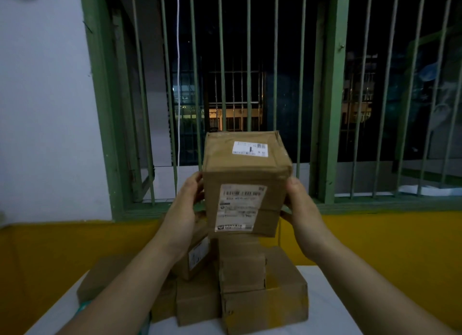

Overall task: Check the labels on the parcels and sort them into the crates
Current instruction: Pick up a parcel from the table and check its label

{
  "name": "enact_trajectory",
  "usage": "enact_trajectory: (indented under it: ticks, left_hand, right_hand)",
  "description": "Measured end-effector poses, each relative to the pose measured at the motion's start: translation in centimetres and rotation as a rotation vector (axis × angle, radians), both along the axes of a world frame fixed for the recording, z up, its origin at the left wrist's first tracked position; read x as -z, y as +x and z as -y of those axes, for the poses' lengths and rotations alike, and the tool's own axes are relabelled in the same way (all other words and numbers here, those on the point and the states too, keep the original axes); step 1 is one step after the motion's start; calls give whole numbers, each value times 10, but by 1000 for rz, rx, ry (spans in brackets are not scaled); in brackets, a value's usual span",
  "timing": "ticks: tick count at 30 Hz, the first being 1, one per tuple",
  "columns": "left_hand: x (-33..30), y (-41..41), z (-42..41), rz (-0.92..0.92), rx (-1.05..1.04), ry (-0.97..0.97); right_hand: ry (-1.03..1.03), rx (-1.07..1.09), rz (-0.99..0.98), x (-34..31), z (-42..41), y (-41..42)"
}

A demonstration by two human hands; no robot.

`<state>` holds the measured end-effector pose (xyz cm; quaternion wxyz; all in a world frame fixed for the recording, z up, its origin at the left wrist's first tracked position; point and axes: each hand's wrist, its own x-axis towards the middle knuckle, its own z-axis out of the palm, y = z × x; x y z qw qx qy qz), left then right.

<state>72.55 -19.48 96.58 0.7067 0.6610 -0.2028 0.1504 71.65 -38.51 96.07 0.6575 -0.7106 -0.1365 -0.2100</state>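
The box [246, 182] is up in the air between the left hand [183, 209] and right hand [301, 207]. Both hands hold its sides. It stands tall, its label [238, 207] facing the person, above the pile [240, 284] on the table [325, 309].

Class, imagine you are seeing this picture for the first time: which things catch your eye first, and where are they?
First, the cardboard parcel held up at centre, a white label on its near face and a smaller one on top, gripped by the left hand and right hand at its sides. Below it, a pile of parcels sits on the white table. Behind, green window bars cross a dark night view.
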Motion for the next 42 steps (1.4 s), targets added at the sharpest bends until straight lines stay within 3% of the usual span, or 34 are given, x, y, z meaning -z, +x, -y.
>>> enact_trajectory:
  ticks: [9, 18, 24, 28, 33, 42]
  left_hand:
    - [-1, 0, 2, -53, -74, -33]
    - [-3, 1, -3, -61, -201, -52]
    - [-8, -8, -4, -123, 0, -156]
    - [-1, -6, -6, -46, 92, -195]
    - [2, -5, -5, -33, 64, -63]
    - [9, -4, -5, -75, 13, -42]
  right_hand:
    - [-87, 8, 25, 0, 3, -4]
    - [56, 63, 59, 2, 0, -8]
    - [-21, -123, 134, 3, 8, -12]
    - [-13, -126, 130, 2, 11, -15]
    - [-8, -14, 62, -3, 6, -19]
    - [-1, -9, 37, -1, 5, -19]
